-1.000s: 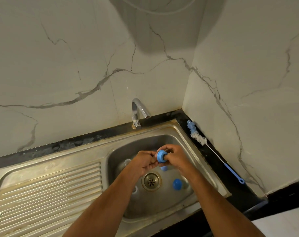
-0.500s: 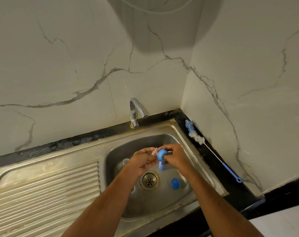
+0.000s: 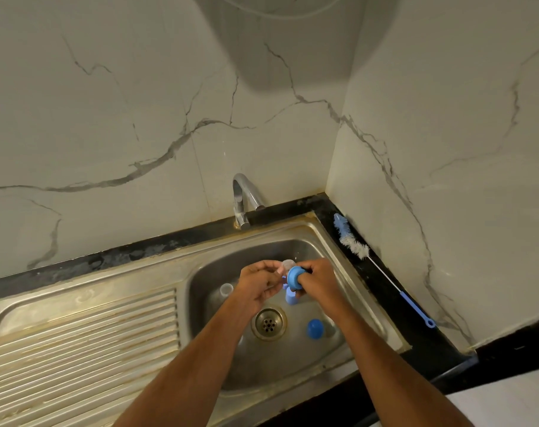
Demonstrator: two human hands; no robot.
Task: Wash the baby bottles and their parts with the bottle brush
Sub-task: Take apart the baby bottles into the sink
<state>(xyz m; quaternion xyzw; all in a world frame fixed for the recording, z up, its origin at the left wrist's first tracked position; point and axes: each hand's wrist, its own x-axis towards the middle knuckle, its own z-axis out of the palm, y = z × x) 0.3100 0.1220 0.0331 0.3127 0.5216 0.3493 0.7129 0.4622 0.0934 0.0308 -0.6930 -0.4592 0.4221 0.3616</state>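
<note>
Both forearms reach in from the near edge over the sink (image 3: 382, 303), the landmark here. Nearest in its basin, right of the drain (image 3: 268, 322), a blue cap (image 3: 315, 328) lies on the floor. Above the drain the two hands meet. The right hand (image 3: 319, 280) has its fingers curled round a blue ring (image 3: 293, 275), gripping it from the right. The left hand (image 3: 262, 282) has its fingers bent in narrow, pinching a small clear piece (image 3: 286, 264) right beside the ring; whether piece and ring touch cannot be told. Under the hands another blue part (image 3: 292, 298) stands on the basin floor, half hidden. Left of the hands a clear bottle (image 3: 226, 289) shows its open mouth near the basin's left wall. On the black ledge along the sink's right side the brush (image 3: 354, 246) lies untouched, bristles toward the far corner, blue handle toward the near end. At the sink's far rim stands the tap (image 3: 242, 198), spout over the basin
</note>
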